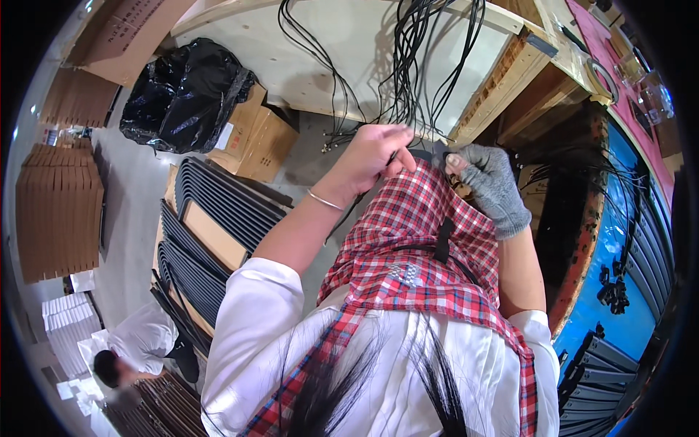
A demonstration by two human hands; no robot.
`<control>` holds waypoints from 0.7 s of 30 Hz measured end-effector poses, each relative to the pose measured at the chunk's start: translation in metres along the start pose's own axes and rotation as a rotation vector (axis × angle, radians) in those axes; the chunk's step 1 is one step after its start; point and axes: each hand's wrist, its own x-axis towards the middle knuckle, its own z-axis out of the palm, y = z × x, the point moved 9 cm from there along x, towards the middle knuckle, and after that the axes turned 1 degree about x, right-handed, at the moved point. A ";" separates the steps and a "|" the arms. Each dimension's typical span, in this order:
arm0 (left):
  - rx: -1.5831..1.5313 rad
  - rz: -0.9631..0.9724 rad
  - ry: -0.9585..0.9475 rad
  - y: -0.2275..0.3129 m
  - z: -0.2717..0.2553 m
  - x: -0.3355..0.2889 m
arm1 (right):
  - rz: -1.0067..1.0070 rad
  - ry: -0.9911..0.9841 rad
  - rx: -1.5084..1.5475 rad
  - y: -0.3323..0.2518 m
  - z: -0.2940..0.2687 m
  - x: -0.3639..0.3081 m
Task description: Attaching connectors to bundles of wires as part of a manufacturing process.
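Observation:
My left hand [380,154], bare with a thin bracelet at the wrist, is closed in a pinch. A bit of thin black cable [392,157] shows between its fingers, and most of it is hidden. My right hand [489,182], in a grey fingerless glove, pinches a small dark flat piece [439,155] between thumb and fingers; its kind is unclear. Both hands are close together over my red checked apron [397,211]. Just beyond them a bundle of black cables [411,65] hangs down a pale wooden board [357,33], with a thinner bunch to its left.
At right, a blue surface [619,211] carries black bars and small black parts. A pink tabletop [608,54] holds a tape roll [603,80]. Left are stacked black curved strips [226,197], a black plastic bag [186,95], cartons [255,138] and a crouching person [142,346].

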 end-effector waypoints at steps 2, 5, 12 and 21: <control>-0.184 0.060 0.033 0.004 0.000 -0.002 | -0.011 0.007 -0.010 -0.004 -0.001 0.004; -0.308 0.077 0.046 0.008 0.002 -0.001 | 0.035 -0.053 0.149 -0.013 0.008 0.021; -0.382 0.151 -0.086 0.014 -0.001 0.001 | 0.035 -0.100 0.083 -0.012 0.011 0.029; -0.377 0.108 -0.067 0.023 0.011 -0.001 | 0.023 -0.075 0.233 -0.021 0.006 0.028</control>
